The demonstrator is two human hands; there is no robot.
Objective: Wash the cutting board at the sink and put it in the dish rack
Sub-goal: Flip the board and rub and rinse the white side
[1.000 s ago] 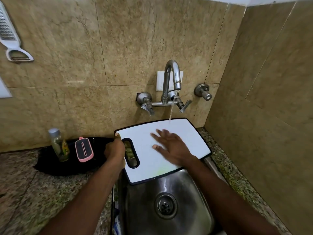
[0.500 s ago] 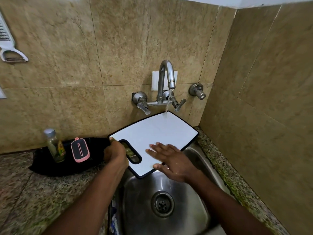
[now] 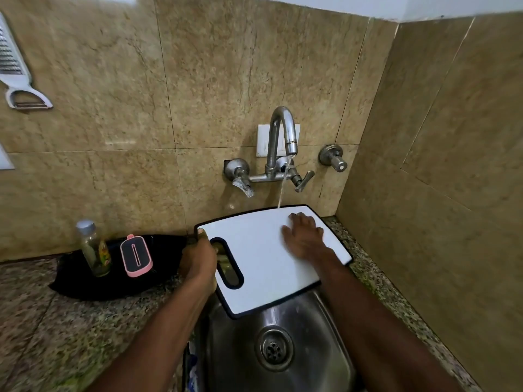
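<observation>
A white cutting board [image 3: 260, 258] with a black rim and an oval handle slot is held over the steel sink [image 3: 317, 349]. My left hand [image 3: 199, 260] grips its left edge by the handle slot. My right hand [image 3: 304, 234] lies flat with fingers spread on the board's far right part. Water runs from the chrome tap [image 3: 284, 131] in a thin stream onto the board's far edge. No dish rack is in view.
A black tray [image 3: 85, 281] on the granite counter holds a small bottle [image 3: 93, 248] and a pink-rimmed holder [image 3: 135, 256]. A grater [image 3: 14, 66] hangs on the tiled wall at upper left. The drain [image 3: 274, 348] sits below the board. A tiled side wall closes the right.
My right hand slid from the board's near edge up to its far right part. The board shifted back to sit flatter under the stream.
</observation>
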